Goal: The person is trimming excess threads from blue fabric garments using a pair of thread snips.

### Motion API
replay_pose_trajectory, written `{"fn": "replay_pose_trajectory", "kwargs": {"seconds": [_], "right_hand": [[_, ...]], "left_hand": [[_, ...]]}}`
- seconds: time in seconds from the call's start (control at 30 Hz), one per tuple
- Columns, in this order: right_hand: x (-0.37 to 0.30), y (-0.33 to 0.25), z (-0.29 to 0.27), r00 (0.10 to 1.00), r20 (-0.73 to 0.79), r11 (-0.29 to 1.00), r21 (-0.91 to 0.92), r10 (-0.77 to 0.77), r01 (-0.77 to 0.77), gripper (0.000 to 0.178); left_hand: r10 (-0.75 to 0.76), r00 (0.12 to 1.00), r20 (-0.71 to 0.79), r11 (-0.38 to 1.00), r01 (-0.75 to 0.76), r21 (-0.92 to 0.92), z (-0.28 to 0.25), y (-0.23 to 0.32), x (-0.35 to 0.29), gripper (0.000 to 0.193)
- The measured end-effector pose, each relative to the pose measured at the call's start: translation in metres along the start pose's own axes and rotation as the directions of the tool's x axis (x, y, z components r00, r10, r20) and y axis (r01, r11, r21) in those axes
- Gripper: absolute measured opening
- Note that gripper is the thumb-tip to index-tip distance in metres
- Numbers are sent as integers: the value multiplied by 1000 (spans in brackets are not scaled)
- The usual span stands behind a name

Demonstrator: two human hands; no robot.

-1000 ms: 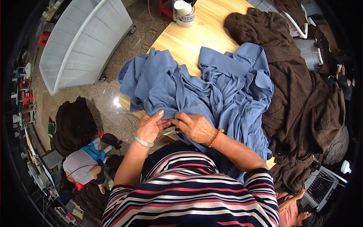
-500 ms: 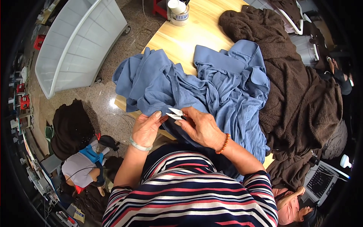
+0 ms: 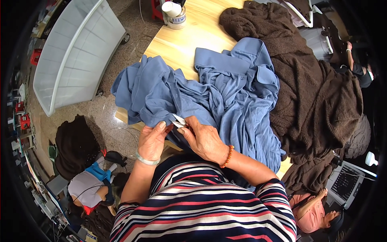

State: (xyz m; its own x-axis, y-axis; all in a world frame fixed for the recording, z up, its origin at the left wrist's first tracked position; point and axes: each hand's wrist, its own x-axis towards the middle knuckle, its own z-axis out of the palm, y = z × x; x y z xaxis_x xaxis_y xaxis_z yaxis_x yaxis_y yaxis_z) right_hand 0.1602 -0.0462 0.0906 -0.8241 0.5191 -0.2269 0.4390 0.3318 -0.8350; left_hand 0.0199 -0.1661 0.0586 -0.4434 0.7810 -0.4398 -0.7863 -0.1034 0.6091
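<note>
A crumpled blue garment [image 3: 242,105] with a collar lies across the table's front edge before me. My left hand [image 3: 152,141] is closed, pinching the garment's near edge between thumb and fingers. In my right hand [image 3: 205,141] is a small pair of thread snips [image 3: 179,120], its pale blades pointing left, slightly parted, and close to my left fingertips. The blades are right at the edge of the blue cloth; whether they touch it I cannot tell. My right fingers hide the handle of the snips.
A heap of dark brown fabric [image 3: 318,97] covers the right side of the wooden table [image 3: 201,24]. A jar [image 3: 176,20] stands at the far edge. Left is a grey wheeled bin [image 3: 76,52]. Other people sit at lower left [image 3: 86,187] and lower right [image 3: 312,211].
The whole view has shifted a little, so table and cloth appear farther left. Both hands keep their holds, and the snips' blades look somewhat less spread.
</note>
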Motion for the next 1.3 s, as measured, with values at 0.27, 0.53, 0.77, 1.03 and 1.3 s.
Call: {"fn": "replay_pose_trajectory", "kwargs": {"seconds": [0.27,0.53,0.77,1.03,1.3], "right_hand": [[-1,-3,2,974,-148,974,-178,-170,143,24],[-1,0,5,968,-172,963,-232,-183,141,19],[-2,8,-4,982,-186,998,-67,-19,7,27],[-2,-2,2,976,-144,979,-148,-161,140,21],[0,8,0,982,-178,996,-80,-65,51,22]], "left_hand": [[13,1000,25,1000,-14,27,2,-3,1,21],[24,999,33,998,-26,53,1,-5,1,19],[20,1000,3,998,-20,52,0,-4,2,19],[28,999,33,999,-29,38,2,-2,1,21],[175,984,-36,968,-166,189,2,-5,1,17]]}}
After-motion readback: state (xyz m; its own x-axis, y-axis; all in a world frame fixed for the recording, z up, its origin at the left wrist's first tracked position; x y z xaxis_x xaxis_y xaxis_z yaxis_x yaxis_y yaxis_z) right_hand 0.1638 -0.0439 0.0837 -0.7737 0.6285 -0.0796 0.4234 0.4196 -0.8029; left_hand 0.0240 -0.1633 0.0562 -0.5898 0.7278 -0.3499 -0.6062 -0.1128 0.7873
